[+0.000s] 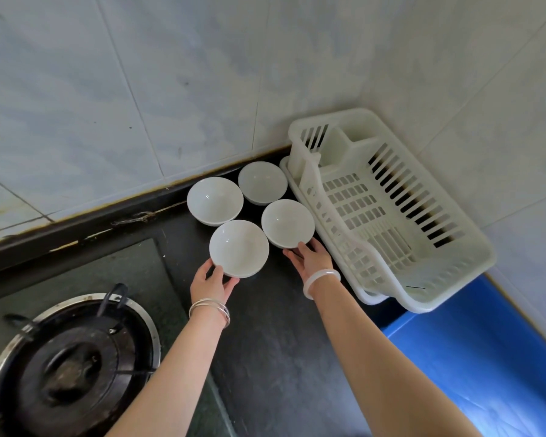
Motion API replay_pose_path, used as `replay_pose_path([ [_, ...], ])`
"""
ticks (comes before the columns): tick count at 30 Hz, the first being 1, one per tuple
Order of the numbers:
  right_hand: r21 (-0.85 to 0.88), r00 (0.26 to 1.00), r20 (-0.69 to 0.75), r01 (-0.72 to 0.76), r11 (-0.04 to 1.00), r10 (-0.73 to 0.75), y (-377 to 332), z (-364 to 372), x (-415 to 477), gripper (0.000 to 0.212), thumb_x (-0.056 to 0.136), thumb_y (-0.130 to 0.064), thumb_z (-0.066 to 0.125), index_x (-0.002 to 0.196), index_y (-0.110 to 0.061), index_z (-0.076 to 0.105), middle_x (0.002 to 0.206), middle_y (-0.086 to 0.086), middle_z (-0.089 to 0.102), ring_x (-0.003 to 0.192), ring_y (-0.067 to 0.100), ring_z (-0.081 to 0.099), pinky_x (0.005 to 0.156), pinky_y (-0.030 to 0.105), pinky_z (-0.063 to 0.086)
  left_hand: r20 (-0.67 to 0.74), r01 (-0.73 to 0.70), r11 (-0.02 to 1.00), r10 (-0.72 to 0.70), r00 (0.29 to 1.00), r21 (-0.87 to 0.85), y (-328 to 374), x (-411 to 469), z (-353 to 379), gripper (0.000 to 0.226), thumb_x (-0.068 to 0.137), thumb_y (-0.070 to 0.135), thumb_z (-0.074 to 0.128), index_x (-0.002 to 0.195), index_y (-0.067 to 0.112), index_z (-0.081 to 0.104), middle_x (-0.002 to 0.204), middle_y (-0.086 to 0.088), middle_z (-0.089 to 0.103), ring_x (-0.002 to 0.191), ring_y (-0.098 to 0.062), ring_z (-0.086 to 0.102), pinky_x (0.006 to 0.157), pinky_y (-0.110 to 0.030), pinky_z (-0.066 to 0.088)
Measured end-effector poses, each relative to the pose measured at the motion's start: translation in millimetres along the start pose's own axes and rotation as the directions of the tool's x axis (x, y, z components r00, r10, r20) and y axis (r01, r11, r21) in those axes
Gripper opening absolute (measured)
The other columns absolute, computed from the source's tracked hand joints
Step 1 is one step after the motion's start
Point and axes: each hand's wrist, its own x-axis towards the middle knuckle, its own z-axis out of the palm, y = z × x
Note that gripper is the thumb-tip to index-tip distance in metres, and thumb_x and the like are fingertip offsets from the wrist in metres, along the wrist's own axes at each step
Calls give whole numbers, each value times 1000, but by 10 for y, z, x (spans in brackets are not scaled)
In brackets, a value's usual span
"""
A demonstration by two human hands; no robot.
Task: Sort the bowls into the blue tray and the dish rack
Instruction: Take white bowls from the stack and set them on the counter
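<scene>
Black counter [265, 342], pale tiled walls [139, 89], white bowls [238, 252], dish rack [360, 209]

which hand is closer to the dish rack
Right. The right hand touches the right bowl, close beside the dish rack; the left hand grips the front bowl, farther off toward the stove.

Four white bowls [239, 247] (upright) sit beside the dish rack [483, 250].

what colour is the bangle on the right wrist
The bangle is pale milky white; head view.
</scene>
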Motion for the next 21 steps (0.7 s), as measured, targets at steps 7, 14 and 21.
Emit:
replay_pose_path([
  [7, -51, 998, 26, -58, 997, 60, -44, -31, -62, 45, 95, -14, 50, 138, -20, 41, 128, 15, 57, 87, 24, 66, 72, 31, 54, -31, -27, 998, 29, 999, 64, -32, -18, 10, 34, 88, 5, 56, 121, 15, 56, 127, -6, 53, 107, -28, 58, 75, -30, 54],
  [14, -281, 994, 56, -77, 957, 97, -107, -249, -322, 39, 97, -28, 44, 135, -19, 44, 125, 9, 60, 94, 24, 65, 83, 34, 53, 128, -152, 954, 122, 984, 258, -193, -283, -52, 44, 91, 1, 46, 135, 7, 44, 139, -20, 46, 129, -33, 45, 103, -38, 40],
  [21, -542, 991, 69, 132, 830, -112, -59, -1029, -1040, 26, 97, -24, 41, 113, -17, 60, 94, -1, 69, 78, 16, 67, 69, 25, 52, 420, -183, 821, -75, 904, 541, -722, -987, -152, 33, 92, 11, 50, 124, 8, 55, 116, -7, 59, 102, -21, 60, 88, -27, 47],
])
